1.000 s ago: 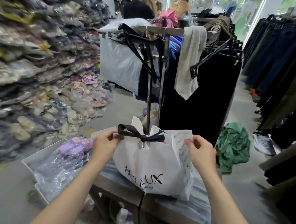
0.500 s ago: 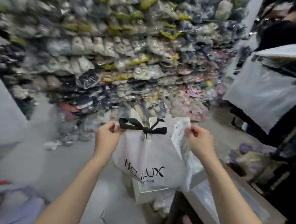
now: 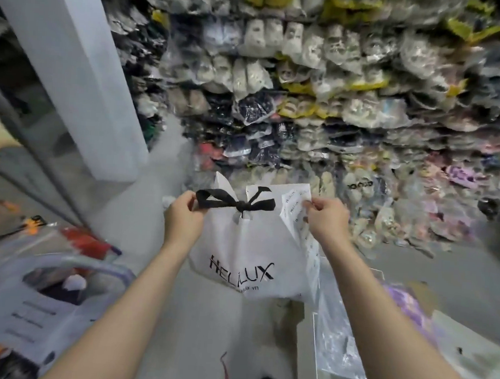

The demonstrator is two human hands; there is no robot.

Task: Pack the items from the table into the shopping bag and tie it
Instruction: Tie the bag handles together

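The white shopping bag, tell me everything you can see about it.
The white shopping bag looks like soft, matte fabric or plastic, bulging as if full, with black "HELLUX" lettering and smaller blurred text beneath. A black ribbon is tied in a bow through its top. It hangs upright in the air above the grey floor, touching no surface. The left hand pinches the bow's left loop; the right hand holds the top right corner together with a printed paper slip lying against the bag's side.

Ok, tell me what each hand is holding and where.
Left hand pinches the bag's top left corner by the black bow; right hand grips its top right corner with a paper slip.
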